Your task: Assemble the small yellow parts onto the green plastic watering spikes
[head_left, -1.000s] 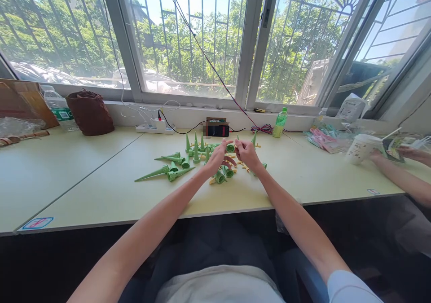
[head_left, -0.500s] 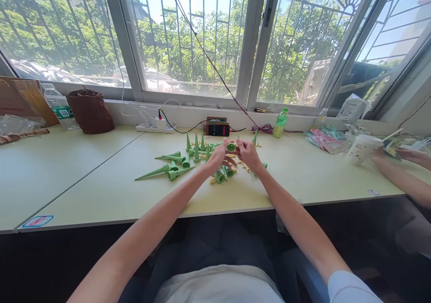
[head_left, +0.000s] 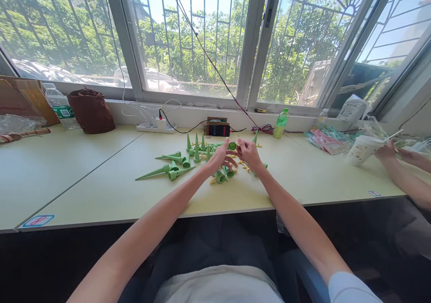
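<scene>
Pale yellow, the counter [head_left: 101, 195] carries everything. The left hand [head_left: 218, 156] has its fingers closed on a green cone [head_left: 232, 146], its round open end towards the person, its long axis apparently pointing away. The right hand [head_left: 249, 154] is just beside that end, fingers curled; whether they grip anything, one cannot tell. Loose cones [head_left: 197, 154] lie or stand nearby, among small yellow bits [head_left: 248, 170].
</scene>
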Motion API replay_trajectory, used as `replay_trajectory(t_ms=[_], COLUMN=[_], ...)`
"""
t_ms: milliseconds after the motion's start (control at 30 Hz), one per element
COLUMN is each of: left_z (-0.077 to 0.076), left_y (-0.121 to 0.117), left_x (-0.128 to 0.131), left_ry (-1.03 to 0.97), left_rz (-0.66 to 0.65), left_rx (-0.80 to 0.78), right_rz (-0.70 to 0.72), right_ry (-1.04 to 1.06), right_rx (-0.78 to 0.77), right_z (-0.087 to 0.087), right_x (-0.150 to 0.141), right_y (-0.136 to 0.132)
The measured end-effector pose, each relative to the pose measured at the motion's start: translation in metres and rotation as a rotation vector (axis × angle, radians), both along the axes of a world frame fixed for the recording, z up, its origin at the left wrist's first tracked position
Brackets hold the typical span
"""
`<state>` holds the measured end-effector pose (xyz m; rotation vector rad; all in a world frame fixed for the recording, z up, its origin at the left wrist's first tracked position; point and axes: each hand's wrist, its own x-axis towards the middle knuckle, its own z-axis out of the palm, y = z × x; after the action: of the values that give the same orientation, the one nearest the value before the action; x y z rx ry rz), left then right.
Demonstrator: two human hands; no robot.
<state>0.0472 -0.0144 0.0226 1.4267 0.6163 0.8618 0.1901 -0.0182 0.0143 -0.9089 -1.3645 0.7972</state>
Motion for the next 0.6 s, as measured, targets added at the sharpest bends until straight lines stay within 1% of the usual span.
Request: replay_trajectory(t_ms=[100,233,600], left_z=[0.0009,0.0006,-0.0018], left_y=[-0.0008,-0.0012,0.0006], left_x=[-0.0002,0.0004,0.0000], left_ry=[0.000,0.014,0.048], left_rz=[-0.011,0.006,0.043], left_rx=[-0.002,0.019,0.037], right_rz=[0.016,0.010,-0.029], right_ry=[0.020,0.022,-0.106], right_rx=[-0.021,-0.027,0.043], right_z=[0.0014,0.0027,0.0022], right_x=[-0.0004,-0.0006,0.0028], right_y=[-0.0016,-0.0026,0.0001])
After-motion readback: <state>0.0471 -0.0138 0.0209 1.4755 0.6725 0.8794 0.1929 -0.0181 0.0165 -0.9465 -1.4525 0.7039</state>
